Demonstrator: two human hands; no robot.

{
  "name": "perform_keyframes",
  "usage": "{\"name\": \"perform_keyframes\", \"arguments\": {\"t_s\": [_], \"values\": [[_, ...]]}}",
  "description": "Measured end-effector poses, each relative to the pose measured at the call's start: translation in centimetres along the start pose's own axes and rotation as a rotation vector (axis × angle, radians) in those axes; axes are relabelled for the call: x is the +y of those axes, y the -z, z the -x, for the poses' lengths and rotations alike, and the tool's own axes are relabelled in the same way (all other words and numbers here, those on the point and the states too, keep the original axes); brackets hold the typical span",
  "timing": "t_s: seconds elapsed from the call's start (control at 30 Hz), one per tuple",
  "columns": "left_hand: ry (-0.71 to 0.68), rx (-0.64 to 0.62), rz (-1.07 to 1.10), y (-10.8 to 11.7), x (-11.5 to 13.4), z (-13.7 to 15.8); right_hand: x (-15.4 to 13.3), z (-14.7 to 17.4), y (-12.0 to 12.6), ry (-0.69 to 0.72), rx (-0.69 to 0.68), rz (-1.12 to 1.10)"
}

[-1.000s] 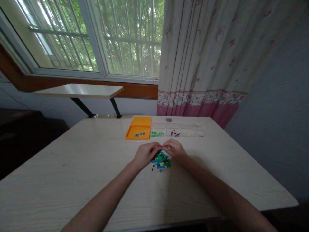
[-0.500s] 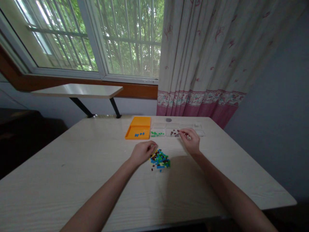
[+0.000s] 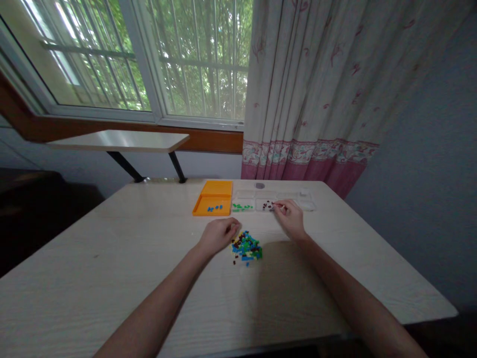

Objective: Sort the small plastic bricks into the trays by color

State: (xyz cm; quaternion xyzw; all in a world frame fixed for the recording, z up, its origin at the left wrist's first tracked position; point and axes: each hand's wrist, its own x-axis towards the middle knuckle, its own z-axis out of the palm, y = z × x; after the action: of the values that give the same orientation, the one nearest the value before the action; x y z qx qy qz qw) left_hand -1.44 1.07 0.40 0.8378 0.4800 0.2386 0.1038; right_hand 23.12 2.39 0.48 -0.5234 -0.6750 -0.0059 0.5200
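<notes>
My right hand (image 3: pixel 290 219) is over the near side of a clear plastic box (image 3: pixel 267 194), thumb and fingertips pinched beside the small dark brown bricks (image 3: pixel 266 204) in it. Whatever the pinch holds is too small to make out. My left hand (image 3: pixel 219 234) rests on the table at the upper left of a pile of mixed toy bricks (image 3: pixel 247 246), blue, green, brown and yellow. Its fingers are curled in, and their contents, if any, are hidden. Light green bricks (image 3: pixel 242 207) lie in the clear compartment to the left of the brown ones.
An open orange box (image 3: pixel 217 187) holds several blue bricks (image 3: pixel 215 208). Another clear compartment (image 3: pixel 305 203) is partly behind my right hand. A grey round disc (image 3: pixel 260 185) sits at the table's back edge, and a raised shelf (image 3: pixel 126 140) stands at the back left.
My right hand has shifted slightly left and down at the box of brown bricks. My left hand stays by the pile, nearly unmoved.
</notes>
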Motion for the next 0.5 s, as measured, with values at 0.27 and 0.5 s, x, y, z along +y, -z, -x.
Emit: {"name": "perform_keyframes", "arguments": {"t_s": [0.27, 0.5], "values": [[-0.018, -0.092, 0.004, 1.2, -0.9, -0.2, 4.1, -0.5, -0.8, -0.118, -0.029, 0.192], [-0.101, -0.282, 0.207, 1.9, -0.7, -0.1, 3.6, 0.1, -1.0, -0.067, -0.113, 0.159]]}}
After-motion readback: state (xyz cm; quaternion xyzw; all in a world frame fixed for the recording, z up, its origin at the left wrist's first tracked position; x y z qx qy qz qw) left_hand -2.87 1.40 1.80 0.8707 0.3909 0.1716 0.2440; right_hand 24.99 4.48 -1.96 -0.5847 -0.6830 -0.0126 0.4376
